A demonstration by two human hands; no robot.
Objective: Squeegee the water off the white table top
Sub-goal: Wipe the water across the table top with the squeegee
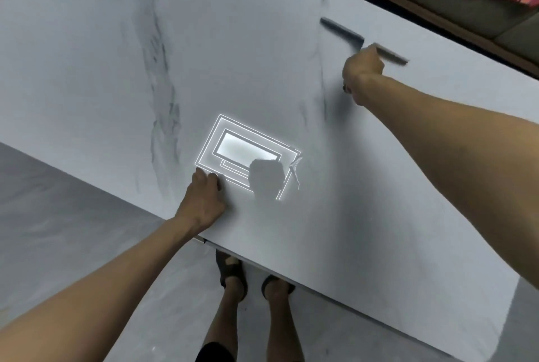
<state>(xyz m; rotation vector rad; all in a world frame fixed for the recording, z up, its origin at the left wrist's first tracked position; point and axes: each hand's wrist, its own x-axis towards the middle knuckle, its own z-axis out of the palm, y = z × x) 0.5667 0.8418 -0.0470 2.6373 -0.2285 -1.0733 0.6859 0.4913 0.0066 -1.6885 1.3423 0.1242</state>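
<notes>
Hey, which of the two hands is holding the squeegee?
The right hand, stretched toward the far edge, grips the squeegee. The left hand holds nothing, resting with curled fingers on the white table top.

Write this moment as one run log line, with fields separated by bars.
stage: squeegee stroke | right hand: grips squeegee near far edge | left hand: rests on table top

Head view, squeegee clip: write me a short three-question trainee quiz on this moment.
1. True or false: the right hand grips the squeegee near the far edge of the table top.
2. The left hand: A) holds a cloth B) rests on the table top C) hangs at the side.
3. Fill in: the bright rectangle on the table top is a light's ____.
Key: 1 true; 2 B; 3 reflection.
</notes>
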